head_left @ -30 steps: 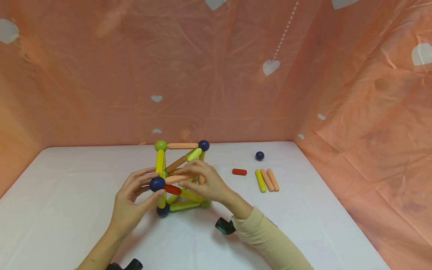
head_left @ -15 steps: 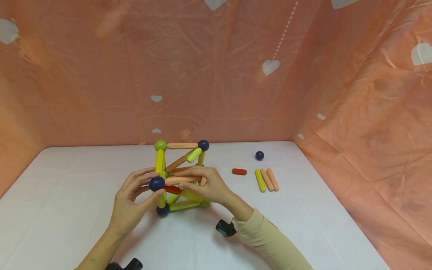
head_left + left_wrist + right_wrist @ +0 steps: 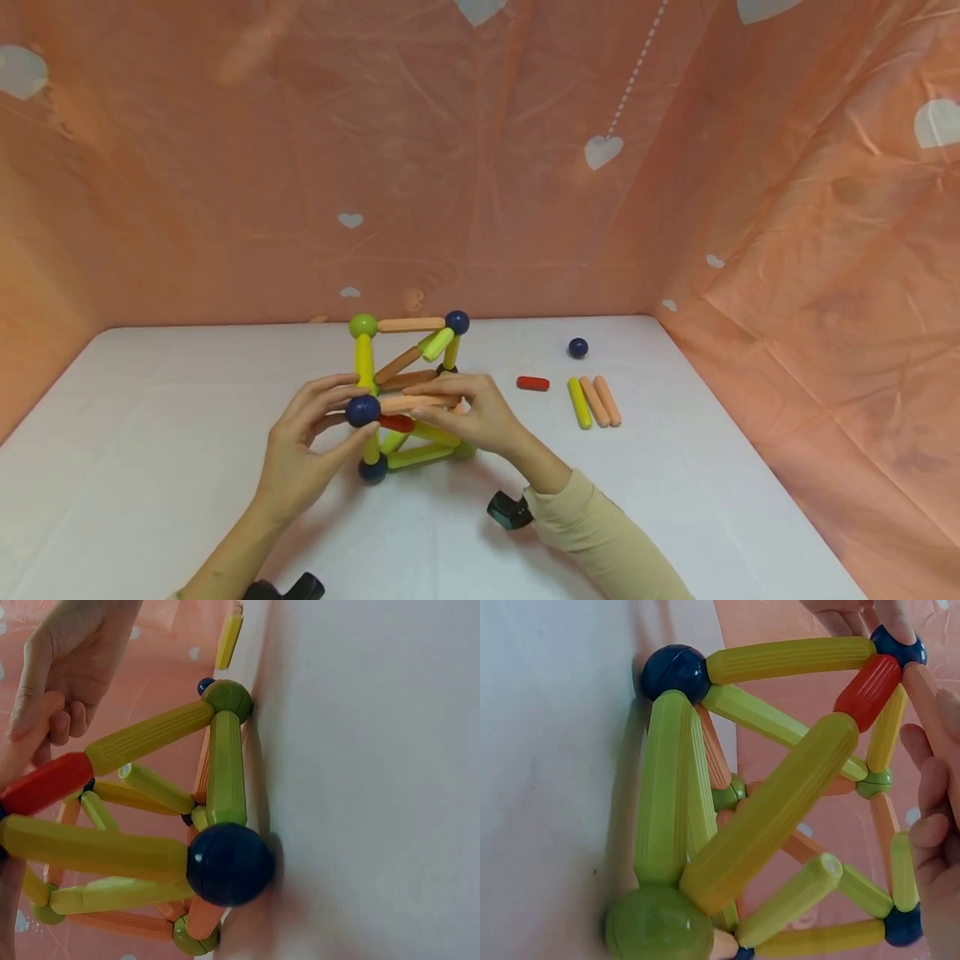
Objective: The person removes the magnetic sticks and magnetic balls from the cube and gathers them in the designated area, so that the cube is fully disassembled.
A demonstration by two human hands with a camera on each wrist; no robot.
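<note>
The left hand [image 3: 311, 446] and right hand [image 3: 474, 412] pinch near each other, forearms [image 3: 242, 540] angled inward.

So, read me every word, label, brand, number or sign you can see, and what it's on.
No text can be read anywhere.
Sticks and balls: no lettering visible.
Orange backdrop: white hearts and a line of white dots, no readable words.
Faint marks low on the backdrop: too blurred to make out.

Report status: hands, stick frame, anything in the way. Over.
Left hand pinches blue ball on stick frame. Right hand pinches peach rod, end at that ball. Loose red stick lies right, seemingly not in the way.
</note>
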